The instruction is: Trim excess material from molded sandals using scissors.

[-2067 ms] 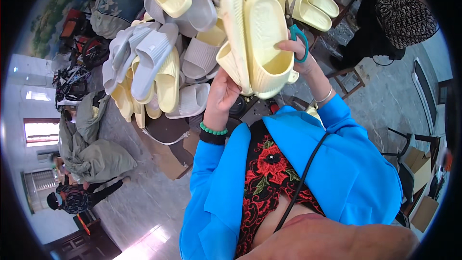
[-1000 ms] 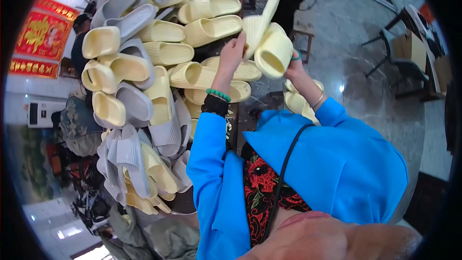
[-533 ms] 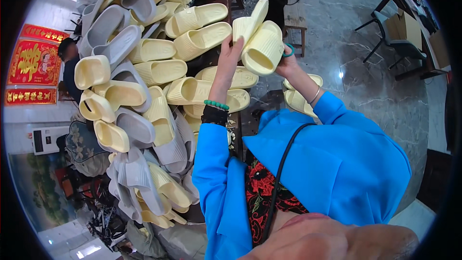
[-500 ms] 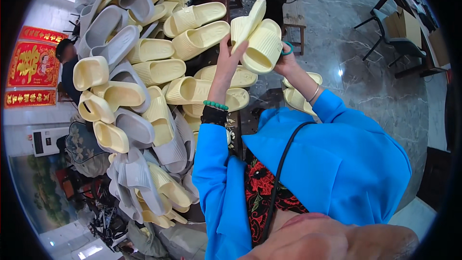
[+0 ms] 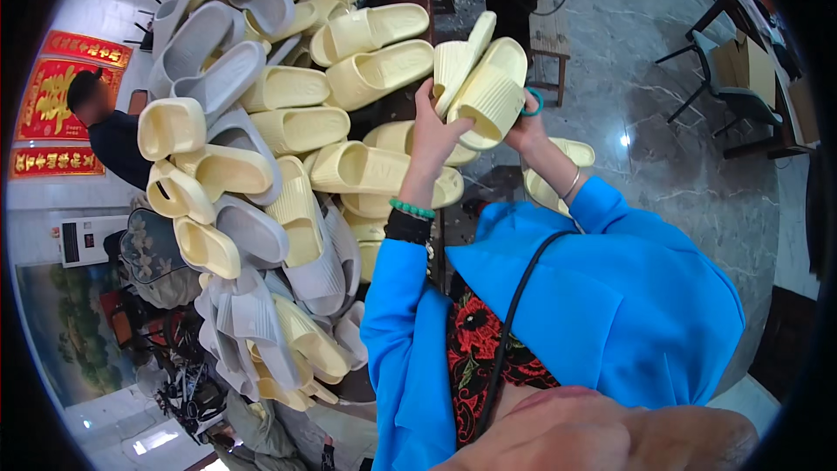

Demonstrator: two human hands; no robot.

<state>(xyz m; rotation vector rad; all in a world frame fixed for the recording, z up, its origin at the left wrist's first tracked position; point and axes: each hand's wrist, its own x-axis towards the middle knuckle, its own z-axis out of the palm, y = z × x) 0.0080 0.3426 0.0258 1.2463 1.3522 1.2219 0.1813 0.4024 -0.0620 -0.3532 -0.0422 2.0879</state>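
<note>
Two pale yellow ribbed foam slippers are being held sole to sole above the heaped bench, tilting flatter than a moment ago; left hand gripping one, right hand clasping the other plus teal-handled scissors.

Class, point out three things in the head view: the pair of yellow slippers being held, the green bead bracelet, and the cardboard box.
yellow slippers [image 5: 488, 92], head view, ribbed sole of the nearer slipper.
green bead bracelet [image 5: 411, 208], head view, beads across the left wrist.
cardboard box [image 5: 741, 65], head view, its brown side.
</note>
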